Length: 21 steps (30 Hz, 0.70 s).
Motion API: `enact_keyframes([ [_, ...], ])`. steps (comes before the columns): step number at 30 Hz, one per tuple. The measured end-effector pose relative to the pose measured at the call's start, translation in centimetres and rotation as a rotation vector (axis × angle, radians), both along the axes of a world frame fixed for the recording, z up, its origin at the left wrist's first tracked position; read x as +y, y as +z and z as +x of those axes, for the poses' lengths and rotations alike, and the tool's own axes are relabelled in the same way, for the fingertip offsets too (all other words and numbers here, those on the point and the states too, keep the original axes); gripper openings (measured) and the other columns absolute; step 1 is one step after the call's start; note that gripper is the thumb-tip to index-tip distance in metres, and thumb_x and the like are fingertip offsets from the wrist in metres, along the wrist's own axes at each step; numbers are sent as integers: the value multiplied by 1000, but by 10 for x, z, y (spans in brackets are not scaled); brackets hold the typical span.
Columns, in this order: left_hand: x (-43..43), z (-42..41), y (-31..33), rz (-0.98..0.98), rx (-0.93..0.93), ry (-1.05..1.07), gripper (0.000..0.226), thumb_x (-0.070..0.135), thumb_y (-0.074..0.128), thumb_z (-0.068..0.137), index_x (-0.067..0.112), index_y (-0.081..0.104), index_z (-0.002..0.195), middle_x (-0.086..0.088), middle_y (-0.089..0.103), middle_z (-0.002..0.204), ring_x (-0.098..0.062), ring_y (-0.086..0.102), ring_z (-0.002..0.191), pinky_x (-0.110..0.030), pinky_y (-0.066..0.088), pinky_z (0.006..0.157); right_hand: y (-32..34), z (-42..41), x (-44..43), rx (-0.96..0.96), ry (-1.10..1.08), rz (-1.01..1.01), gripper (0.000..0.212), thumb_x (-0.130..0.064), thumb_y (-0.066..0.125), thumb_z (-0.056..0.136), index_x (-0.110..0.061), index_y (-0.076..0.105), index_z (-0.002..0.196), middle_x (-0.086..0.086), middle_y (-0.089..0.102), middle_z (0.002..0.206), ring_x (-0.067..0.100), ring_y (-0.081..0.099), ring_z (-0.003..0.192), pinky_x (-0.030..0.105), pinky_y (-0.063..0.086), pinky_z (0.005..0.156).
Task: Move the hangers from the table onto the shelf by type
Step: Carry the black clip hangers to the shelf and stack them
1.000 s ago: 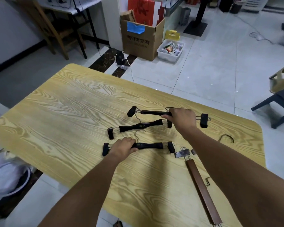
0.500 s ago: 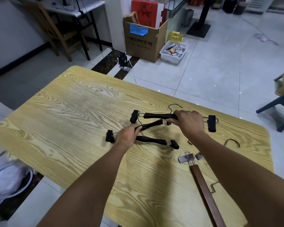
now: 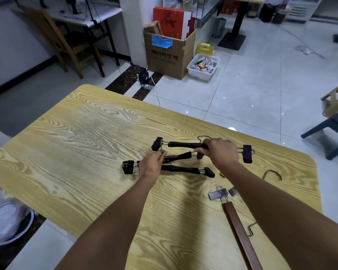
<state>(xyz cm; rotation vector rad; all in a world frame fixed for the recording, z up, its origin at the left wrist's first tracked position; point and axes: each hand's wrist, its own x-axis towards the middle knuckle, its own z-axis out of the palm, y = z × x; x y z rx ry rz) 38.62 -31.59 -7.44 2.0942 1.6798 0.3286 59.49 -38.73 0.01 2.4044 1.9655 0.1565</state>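
Three black clip hangers lie bunched on the yellow wood-grain table (image 3: 76, 152). My right hand (image 3: 220, 152) grips the bar of the far black hanger (image 3: 185, 145); its clip (image 3: 247, 153) sticks out to the right. My left hand (image 3: 151, 164) holds the two near black hangers (image 3: 181, 169), which cross each other, and pinches their wire hooks. A brown wooden clip hanger (image 3: 240, 234) lies at the near right, partly under my right forearm. No shelf is in view.
A loose metal hook (image 3: 272, 173) lies by the table's right edge. Beyond the table stand a cardboard box (image 3: 168, 55), a white bin of small items (image 3: 203, 67), a wooden chair (image 3: 66, 41) and a dark stool (image 3: 332, 129). A basin (image 3: 10, 221) sits at the lower left.
My left hand carried the near black hanger away from me onto the middle one, so the two now cross. My right hand kept its grip on the far hanger.
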Motion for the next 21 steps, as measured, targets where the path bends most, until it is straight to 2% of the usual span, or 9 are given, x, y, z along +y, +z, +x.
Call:
enact_keyframes([
  [5, -3, -3, -3, 8, -28, -23, 34, 48, 39, 98, 31, 63, 115, -4, 73, 90, -23, 66, 79, -26, 38, 57, -1, 0, 7, -11, -87, -43, 47, -61, 44, 91, -18, 63, 98, 0, 68, 84, 22, 66, 81, 28, 33, 66],
  [9, 0, -6, -8, -19, 36, -28, 35, 45, 37, 99, 27, 62, 115, -4, 72, 96, -25, 66, 86, -28, 42, 63, -1, 0, 11, 5, -180, -38, 47, -58, 45, 92, -15, 61, 101, 2, 68, 87, 25, 65, 83, 32, 35, 73],
  [12, 2, -8, -12, -56, 101, -35, 38, 46, 38, 99, 21, 58, 120, -8, 71, 101, -27, 65, 94, -31, 46, 68, 1, 4, 12, -8, -232, 1, 47, -57, 42, 94, -15, 59, 104, 3, 68, 88, 25, 65, 84, 32, 34, 72],
  [18, -3, -12, -4, -171, 120, -147, 42, 50, 52, 91, 14, 52, 114, -10, 68, 99, -28, 63, 96, -35, 47, 75, 9, 0, 16, 16, -209, 19, 47, -58, 41, 94, -16, 58, 108, 2, 69, 91, 25, 65, 87, 32, 35, 73],
  [21, -9, -18, 4, -199, 118, -253, 43, 51, 60, 85, 17, 56, 111, -6, 66, 105, -23, 61, 100, -32, 43, 79, 15, -6, 18, 32, -185, 19, 47, -58, 42, 94, -16, 59, 107, 2, 69, 91, 24, 65, 88, 33, 37, 76],
])
